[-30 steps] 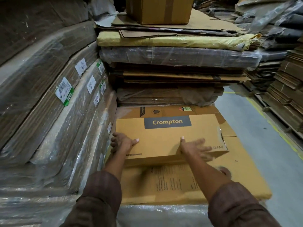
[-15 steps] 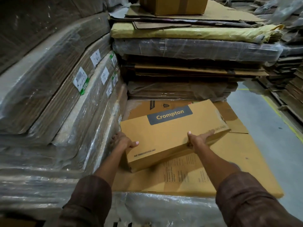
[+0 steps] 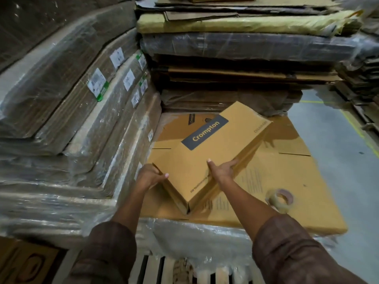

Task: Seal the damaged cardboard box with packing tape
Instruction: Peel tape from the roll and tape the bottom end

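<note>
Nearest to the person, the big flat cardboard sheet lies on top of a plastic-wrapped stack, and it carries everything here. Close to its near right edge sits the roll of packing tape, lying flat with nobody touching it. In the middle of the sheet is the cardboard box, turned at a slant with one corner pointing at the person. The left hand has its grip curled around the box's near left corner. The right hand grips the long right edge, thumb on top. The box looks light and thin, and likely bends easily, so holding it at the edges and corners seems best. Pressing hard in the middle might crush it. Behind the far edge of the sheet stand tall wrapped stacks of flat cardboard.
</note>
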### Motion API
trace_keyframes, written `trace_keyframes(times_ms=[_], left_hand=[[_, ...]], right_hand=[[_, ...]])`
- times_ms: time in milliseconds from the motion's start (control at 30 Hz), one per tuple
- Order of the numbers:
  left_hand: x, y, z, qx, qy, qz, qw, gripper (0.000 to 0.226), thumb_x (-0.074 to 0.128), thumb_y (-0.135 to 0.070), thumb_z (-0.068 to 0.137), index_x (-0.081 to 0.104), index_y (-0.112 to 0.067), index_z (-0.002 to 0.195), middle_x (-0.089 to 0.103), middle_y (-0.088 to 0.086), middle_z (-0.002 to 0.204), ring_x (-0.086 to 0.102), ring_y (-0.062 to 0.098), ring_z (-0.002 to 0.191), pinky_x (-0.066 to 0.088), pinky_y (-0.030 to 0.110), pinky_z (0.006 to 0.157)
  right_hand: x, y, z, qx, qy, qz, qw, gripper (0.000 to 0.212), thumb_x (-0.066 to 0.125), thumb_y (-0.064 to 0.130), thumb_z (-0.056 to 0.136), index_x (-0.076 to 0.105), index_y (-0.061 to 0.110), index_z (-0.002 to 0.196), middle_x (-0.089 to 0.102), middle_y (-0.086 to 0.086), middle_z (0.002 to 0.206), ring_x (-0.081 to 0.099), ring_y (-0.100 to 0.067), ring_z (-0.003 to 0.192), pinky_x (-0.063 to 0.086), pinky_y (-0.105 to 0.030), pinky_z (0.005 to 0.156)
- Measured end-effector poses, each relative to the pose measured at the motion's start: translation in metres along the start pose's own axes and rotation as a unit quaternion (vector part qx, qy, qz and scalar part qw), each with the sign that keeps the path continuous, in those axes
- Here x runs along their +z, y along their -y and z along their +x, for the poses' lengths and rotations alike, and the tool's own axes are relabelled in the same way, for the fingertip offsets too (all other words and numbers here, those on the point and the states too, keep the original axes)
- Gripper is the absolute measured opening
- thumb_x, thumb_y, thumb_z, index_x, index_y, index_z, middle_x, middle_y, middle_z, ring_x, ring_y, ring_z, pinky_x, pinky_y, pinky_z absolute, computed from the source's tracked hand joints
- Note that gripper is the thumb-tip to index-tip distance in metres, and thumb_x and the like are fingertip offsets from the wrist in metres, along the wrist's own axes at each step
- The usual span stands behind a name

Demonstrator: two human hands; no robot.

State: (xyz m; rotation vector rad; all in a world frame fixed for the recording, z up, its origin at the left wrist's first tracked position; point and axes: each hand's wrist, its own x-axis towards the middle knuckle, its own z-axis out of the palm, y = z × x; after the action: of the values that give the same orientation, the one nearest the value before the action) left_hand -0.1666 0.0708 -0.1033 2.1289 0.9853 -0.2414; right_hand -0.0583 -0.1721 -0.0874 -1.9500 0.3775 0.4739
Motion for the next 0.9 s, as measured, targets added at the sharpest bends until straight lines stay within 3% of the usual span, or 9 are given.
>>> trace_keyframes(times_ms=[100, 167, 233, 333, 433, 533, 633, 700, 900], left_hand=[[-0.005, 0.007, -0.008, 0.026, 0.016, -0.132, 0.991, 0.117, 0.098, -0.033, 0.059, 0.03, -0.011, 0.152, 0.041, 0.013, 0.155, 0.039, 0.034, 0.142, 0.037, 0.048, 0.116], [0.0, 0.011, -0.01, 0.063, 0.045, -0.147, 0.986, 0.112, 0.092, -0.017, 0.072, 0.019, -0.014, 0.157, 0.034, 0.012, 0.158, 0.03, 0.034, 0.147, 0.031, 0.047, 0.119], [0.009, 0.009, -0.013, 0.096, 0.052, -0.147, 0.983, 0.102, 0.091, -0.018, 0.073, 0.028, -0.012, 0.153, 0.042, 0.012, 0.15, 0.036, 0.031, 0.143, 0.036, 0.043, 0.115], [0.023, 0.002, -0.018, 0.127, 0.027, -0.168, 0.977, 0.086, 0.09, -0.026, 0.076, 0.038, -0.011, 0.143, 0.051, 0.006, 0.134, 0.047, 0.024, 0.127, 0.042, 0.036, 0.102], [0.035, -0.018, -0.027, 0.109, -0.044, -0.143, 0.983, 0.074, 0.07, -0.059, 0.086, 0.046, -0.01, 0.136, 0.058, 0.006, 0.119, 0.056, 0.027, 0.113, 0.049, 0.041, 0.093], [0.043, -0.041, -0.027, 0.098, -0.077, -0.102, 0.987, 0.076, 0.057, -0.071, 0.088, 0.051, -0.01, 0.132, 0.06, 0.012, 0.123, 0.057, 0.034, 0.113, 0.049, 0.045, 0.095], [0.053, -0.055, -0.023, 0.071, -0.046, -0.063, 0.994, 0.066, 0.049, -0.056, 0.1, 0.048, -0.004, 0.14, 0.055, 0.021, 0.137, 0.052, 0.041, 0.125, 0.045, 0.044, 0.099], [0.057, -0.054, -0.02, 0.034, -0.035, -0.089, 0.995, 0.053, 0.041, -0.041, 0.107, 0.046, -0.001, 0.141, 0.052, 0.025, 0.14, 0.051, 0.042, 0.126, 0.043, 0.043, 0.099], [0.037, -0.037, 0.01, -0.041, -0.062, -0.095, 0.993, 0.04, 0.047, -0.019, 0.103, 0.044, -0.006, 0.141, 0.047, 0.025, 0.14, 0.049, 0.045, 0.124, 0.045, 0.054, 0.104]], right_hand=[[-0.014, -0.015, -0.002, 0.066, 0.094, 0.032, 0.993, 0.136, 0.08, 0.068, 0.069, -0.005, 0.012, 0.16, 0.026, -0.017, 0.163, 0.032, -0.043, 0.145, 0.041, -0.062, 0.107], [-0.018, -0.027, -0.01, 0.095, 0.181, 0.039, 0.978, 0.123, 0.081, 0.074, 0.06, 0.024, 0.013, 0.151, 0.037, -0.014, 0.157, 0.041, -0.045, 0.138, 0.046, -0.07, 0.097], [-0.014, -0.036, -0.019, 0.089, 0.227, 0.046, 0.969, 0.121, 0.08, 0.074, 0.062, 0.021, 0.017, 0.151, 0.041, -0.013, 0.154, 0.046, -0.043, 0.135, 0.047, -0.067, 0.097], [-0.01, -0.037, -0.024, 0.08, 0.199, 0.08, 0.973, 0.134, 0.078, 0.079, 0.059, 0.003, 0.026, 0.157, 0.043, -0.008, 0.152, 0.051, -0.035, 0.128, 0.051, -0.058, 0.088], [-0.027, -0.026, -0.021, 0.06, 0.154, 0.084, 0.983, 0.099, 0.069, 0.065, 0.082, 0.016, 0.018, 0.151, 0.055, -0.009, 0.128, 0.059, -0.025, 0.098, 0.052, -0.046, 0.074], [-0.042, -0.013, -0.011, 0.038, 0.125, 0.065, 0.989, 0.081, 0.066, 0.057, 0.086, 0.03, 0.017, 0.146, 0.053, -0.01, 0.135, 0.055, -0.031, 0.112, 0.05, -0.054, 0.095], [-0.047, 0.003, -0.01, 0.0, 0.128, 0.03, 0.991, 0.088, 0.064, 0.057, 0.082, 0.026, 0.023, 0.154, 0.045, -0.004, 0.152, 0.046, -0.031, 0.134, 0.041, -0.052, 0.109], [-0.042, 0.012, -0.013, -0.044, 0.163, 0.016, 0.985, 0.076, 0.063, 0.051, 0.09, 0.029, 0.025, 0.153, 0.044, -0.002, 0.154, 0.046, -0.028, 0.136, 0.038, -0.049, 0.113], [-0.024, 0.034, -0.019, -0.092, 0.179, -0.013, 0.979, 0.055, 0.052, 0.048, 0.1, 0.043, 0.025, 0.149, 0.049, 0.0, 0.145, 0.045, -0.027, 0.135, 0.039, -0.039, 0.108]])
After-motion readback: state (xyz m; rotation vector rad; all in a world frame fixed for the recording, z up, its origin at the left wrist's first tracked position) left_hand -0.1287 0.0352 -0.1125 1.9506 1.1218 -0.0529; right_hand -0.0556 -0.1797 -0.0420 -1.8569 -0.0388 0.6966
